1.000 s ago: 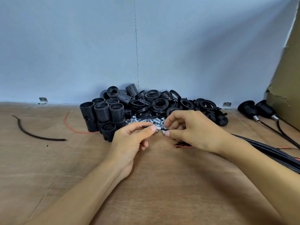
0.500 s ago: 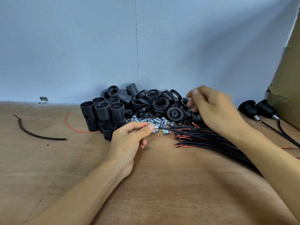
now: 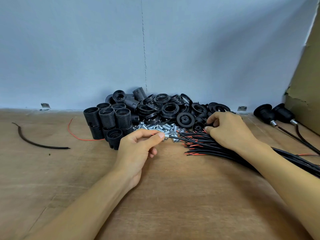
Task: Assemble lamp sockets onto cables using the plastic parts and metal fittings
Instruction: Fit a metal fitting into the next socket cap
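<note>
A pale blue wall [image 3: 69,49] fills the upper half of what we see, and below it runs the wooden desk [image 3: 173,196]. A torn cardboard panel [image 3: 308,84] leans in at the far right. A thick cable bundle [image 3: 216,149] of black cables with red and bare tips lies across the right of the desk, passing under the right forearm. Against the wall sits the heap of black plastic rings and caps [image 3: 166,108], with the threaded socket bodies [image 3: 107,118] standing upright on its left side.

We see the left hand [image 3: 136,149] in front of the socket bodies. Its grip is narrow, thumb and forefinger pinching the stripped end of a single cable [image 3: 178,138] that runs back to the right into the bundle. The right hand [image 3: 230,130] rests over the cable tips with its fingers curled into the right edge of the heap. We cannot tell whether its grip has closed on a piece.

Two finished sockets [image 3: 265,113] on their cables lie near the cardboard. A spread of silvery threaded metal fittings [image 3: 155,127] lies between the heap and the left hand.

Well to the left, a black cable offcut [image 3: 34,143] curves over the desk. A thin red wire [image 3: 76,135] lies between it and the socket bodies. One metal fitting [image 3: 166,135] sits on the single cable, just beside the left thumb tip.
</note>
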The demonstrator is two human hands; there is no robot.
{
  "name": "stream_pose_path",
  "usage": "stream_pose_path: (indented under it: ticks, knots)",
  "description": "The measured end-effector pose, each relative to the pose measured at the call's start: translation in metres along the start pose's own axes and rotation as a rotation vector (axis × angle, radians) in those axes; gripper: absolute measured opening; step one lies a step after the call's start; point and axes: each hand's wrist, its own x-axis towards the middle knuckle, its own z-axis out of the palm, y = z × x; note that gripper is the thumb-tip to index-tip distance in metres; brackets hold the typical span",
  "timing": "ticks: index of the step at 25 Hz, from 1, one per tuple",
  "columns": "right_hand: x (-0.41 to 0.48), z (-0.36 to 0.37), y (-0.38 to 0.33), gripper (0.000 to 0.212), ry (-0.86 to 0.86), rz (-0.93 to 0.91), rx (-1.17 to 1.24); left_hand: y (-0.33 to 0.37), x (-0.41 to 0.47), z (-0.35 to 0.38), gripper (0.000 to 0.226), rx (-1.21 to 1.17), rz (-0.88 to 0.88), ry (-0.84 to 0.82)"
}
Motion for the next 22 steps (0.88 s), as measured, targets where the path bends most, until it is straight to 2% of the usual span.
stream_pose_path:
  ticks: [4,9,12,14,16,18,20,22]
  knots:
    - [-0.003,-0.002,-0.004,0.009,0.036,-0.001,-0.035,0.002,0.000,-0.001,0.005,-0.003,-0.024,-0.034]
    - [-0.004,-0.003,-0.002,0.020,0.026,-0.009,0.036,0.001,0.000,-0.001,0.008,0.000,-0.034,-0.019]
    - [-0.006,-0.004,-0.008,0.022,0.228,-0.127,0.119,0.000,0.000,0.000,0.011,-0.005,-0.019,0.003]
    - [-0.016,-0.006,-0.027,0.018,0.374,-0.260,0.313,0.001,0.000,0.000,0.016,0.001,-0.012,-0.009]
    - [-0.033,0.002,-0.051,0.018,0.288,-0.322,0.582,0.001,0.000,0.000,0.019,0.038,-0.007,-0.040]
    - [-0.053,0.020,-0.067,0.018,0.050,-0.292,0.768,0.002,-0.001,0.000,0.018,0.076,-0.006,-0.083]
    - [-0.065,0.033,-0.070,0.014,-0.079,-0.265,0.747,0.002,-0.001,0.000,0.017,0.076,-0.021,-0.118]
    - [-0.065,0.038,-0.066,0.012,-0.095,-0.229,0.748,0.002,-0.001,-0.001,0.020,0.065,-0.045,-0.124]
